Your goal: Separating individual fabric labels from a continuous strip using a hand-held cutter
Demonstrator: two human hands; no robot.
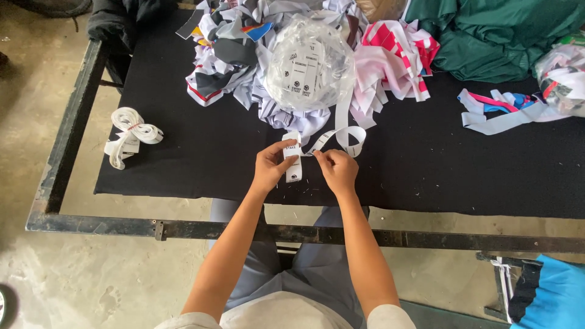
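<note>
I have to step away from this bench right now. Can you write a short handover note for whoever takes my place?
Left hand: pinches a white printed label strip at its hanging end.
Right hand: grips the same strip where it loops back toward the clear plastic bag of white labels.
Both work over the black cloth table top.
Done: one tied bundle of white label strip lies at the table's left.
Left: the bag looks full.

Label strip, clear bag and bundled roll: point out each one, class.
Label strip [293, 166], head view, on its hanging end.
Clear bag [309, 64], head view, on its middle.
Bundled roll [131, 135], head view, on its tied centre.
</note>
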